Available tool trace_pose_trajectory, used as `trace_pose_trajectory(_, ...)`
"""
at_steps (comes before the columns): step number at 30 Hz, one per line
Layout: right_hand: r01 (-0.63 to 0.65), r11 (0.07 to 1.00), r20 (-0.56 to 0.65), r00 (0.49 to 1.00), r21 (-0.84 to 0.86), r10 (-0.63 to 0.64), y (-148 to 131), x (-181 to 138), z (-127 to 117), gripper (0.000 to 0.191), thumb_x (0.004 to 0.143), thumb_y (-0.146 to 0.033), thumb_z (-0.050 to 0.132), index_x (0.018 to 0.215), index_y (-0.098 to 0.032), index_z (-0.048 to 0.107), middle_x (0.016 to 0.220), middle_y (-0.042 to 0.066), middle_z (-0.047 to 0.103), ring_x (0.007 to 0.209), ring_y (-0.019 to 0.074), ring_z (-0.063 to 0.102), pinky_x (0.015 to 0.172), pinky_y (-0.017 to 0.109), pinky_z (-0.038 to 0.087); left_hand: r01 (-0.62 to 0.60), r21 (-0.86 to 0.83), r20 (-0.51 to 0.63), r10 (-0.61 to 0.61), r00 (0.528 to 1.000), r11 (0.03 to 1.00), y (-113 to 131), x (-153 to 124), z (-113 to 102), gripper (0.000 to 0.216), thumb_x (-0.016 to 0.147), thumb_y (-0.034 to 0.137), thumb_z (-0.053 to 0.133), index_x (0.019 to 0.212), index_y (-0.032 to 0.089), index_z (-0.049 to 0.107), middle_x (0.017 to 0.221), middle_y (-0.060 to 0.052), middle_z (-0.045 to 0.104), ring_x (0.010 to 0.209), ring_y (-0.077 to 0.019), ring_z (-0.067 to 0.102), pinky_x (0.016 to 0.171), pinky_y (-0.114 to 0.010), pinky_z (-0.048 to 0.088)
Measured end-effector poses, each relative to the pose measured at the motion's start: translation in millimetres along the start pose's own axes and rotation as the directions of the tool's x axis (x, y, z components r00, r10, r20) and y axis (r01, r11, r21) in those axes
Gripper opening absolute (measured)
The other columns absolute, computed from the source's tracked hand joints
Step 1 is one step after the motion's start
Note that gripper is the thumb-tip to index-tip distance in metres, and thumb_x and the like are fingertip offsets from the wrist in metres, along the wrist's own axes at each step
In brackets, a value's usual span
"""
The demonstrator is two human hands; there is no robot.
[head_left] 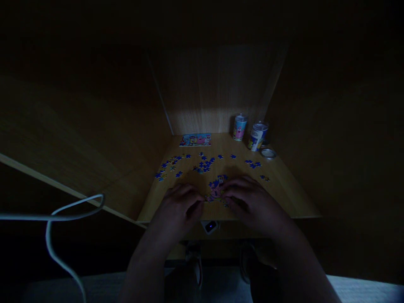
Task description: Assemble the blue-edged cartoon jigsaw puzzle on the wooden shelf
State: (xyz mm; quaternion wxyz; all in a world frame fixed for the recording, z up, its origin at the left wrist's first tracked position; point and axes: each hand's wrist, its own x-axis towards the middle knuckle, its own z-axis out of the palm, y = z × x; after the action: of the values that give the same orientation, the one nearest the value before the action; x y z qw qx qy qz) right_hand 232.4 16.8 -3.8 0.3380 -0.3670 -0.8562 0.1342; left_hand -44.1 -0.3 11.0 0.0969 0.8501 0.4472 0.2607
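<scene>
A partly joined jigsaw puzzle (pixel 216 189) with a pink cartoon figure lies near the front edge of the wooden desk, between my hands. At its lower left edge, the thumb and fingertips of my left hand (pixel 184 204) are pinched together on it. My right hand (pixel 244 193) has its curled fingers closed on the puzzle's right side and covers part of it. Loose blue-backed puzzle pieces (pixel 205 164) lie just beyond. More pieces (pixel 172 162) spread to the left, and a few pieces (pixel 253 163) sit to the right. Dim light hides fine detail at the fingertips.
A colourful cartoon picture card (pixel 195 139) lies at the back left. Two printed cans (pixel 240 127) stand at the back right, beside a round lid (pixel 268 153). Wooden panels enclose the desk (pixel 284 189). A white cable (pixel 63 216) hangs at the left.
</scene>
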Motion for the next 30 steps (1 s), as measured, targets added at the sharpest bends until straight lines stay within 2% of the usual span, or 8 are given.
trace_pose_trajectory(5, 0.001, 1.000, -0.007, 1.000, 0.006, -0.001, -0.4, 0.1, -0.1, 0.020, 0.103, -0.021, 0.071, 0.117, -0.033, 0.079, 0.125, 0.002, 0.081, 0.121, 0.0241, 0.072, 0.108, 0.051, 0.059, -0.019, -0.039, -0.022, 0.018, 1.000, 0.999, 0.3, 0.2, 0.2, 0.016, 0.101, 0.012, 0.067, 0.103, 0.027, 0.074, 0.104, -0.002, 0.077, 0.100, -0.0238, 0.071, 0.094, -0.044, 0.056)
trace_pose_trajectory(9, 0.001, 1.000, 0.012, 1.000, 0.013, -0.001, 0.9, -1.2, -0.2, 0.018, 0.105, -0.022, 0.070, 0.118, -0.032, 0.077, 0.127, 0.001, 0.080, 0.123, 0.0239, 0.071, 0.109, 0.051, 0.057, 0.075, -0.091, -0.054, -0.080, 0.995, 0.993, -2.1, -2.4, 1.1, 0.014, 0.101, 0.015, 0.068, 0.108, 0.027, 0.070, 0.108, -0.003, 0.076, 0.103, -0.0242, 0.072, 0.095, -0.043, 0.057)
trace_pose_trajectory(12, 0.001, 1.000, 0.028, 1.000, 0.009, -0.001, 2.5, -2.8, -0.2, 0.024, 0.106, -0.021, 0.069, 0.125, -0.034, 0.077, 0.131, 0.001, 0.079, 0.127, 0.0240, 0.070, 0.111, 0.051, 0.057, 0.109, -0.120, -0.059, -0.117, 0.991, 0.987, -4.7, -3.2, 0.6, 0.013, 0.100, 0.017, 0.070, 0.109, 0.026, 0.070, 0.111, -0.004, 0.076, 0.106, -0.0243, 0.072, 0.096, -0.042, 0.057)
trace_pose_trajectory(15, 0.005, 1.000, 0.012, 1.000, -0.020, -0.005, 1.8, -4.1, 0.3, 0.033, 0.103, -0.018, 0.069, 0.131, -0.034, 0.075, 0.136, 0.002, 0.077, 0.130, 0.0255, 0.068, 0.112, 0.053, 0.057, 0.113, -0.155, -0.040, -0.121, 0.992, 0.981, -6.3, -2.1, -1.1, 0.011, 0.100, 0.018, 0.071, 0.107, 0.026, 0.072, 0.111, -0.004, 0.075, 0.108, -0.0241, 0.072, 0.098, -0.042, 0.058)
trace_pose_trajectory(20, -0.007, 0.995, -0.055, 0.998, -0.095, 0.002, -7.4, -2.3, 5.3, 0.028, 0.105, -0.017, 0.066, 0.127, -0.031, 0.076, 0.134, 0.005, 0.077, 0.126, 0.0271, 0.069, 0.111, 0.054, 0.057, 0.121, -0.201, -0.007, -0.125, 0.992, 0.972, -7.4, -0.5, -2.0, 0.009, 0.101, 0.019, 0.069, 0.105, 0.026, 0.075, 0.111, -0.004, 0.075, 0.107, -0.0226, 0.073, 0.098, -0.040, 0.058)
trace_pose_trajectory(25, 0.005, 0.996, -0.015, 1.000, -0.094, -0.007, -13.6, -0.2, 16.6, 0.034, 0.100, -0.009, 0.067, 0.126, -0.030, 0.078, 0.137, 0.004, 0.076, 0.130, 0.0277, 0.066, 0.113, 0.053, 0.056, 0.113, -0.213, -0.020, -0.120, 0.993, 0.970, -9.7, -0.7, -0.2, 0.012, 0.101, 0.017, 0.069, 0.104, 0.026, 0.077, 0.111, -0.004, 0.076, 0.107, -0.0221, 0.073, 0.096, -0.038, 0.059)
trace_pose_trajectory(30, 0.019, 0.994, 0.026, 1.000, -0.108, -0.017, -13.3, -1.3, 21.7, 0.044, 0.099, -0.009, 0.069, 0.133, -0.036, 0.078, 0.144, 0.002, 0.073, 0.135, 0.0270, 0.064, 0.116, 0.053, 0.053, 0.087, -0.206, -0.024, -0.094, 0.995, 0.975, -10.4, -0.5, 0.4, 0.012, 0.098, 0.016, 0.074, 0.104, 0.026, 0.077, 0.111, -0.003, 0.077, 0.108, -0.0229, 0.073, 0.097, -0.039, 0.058)
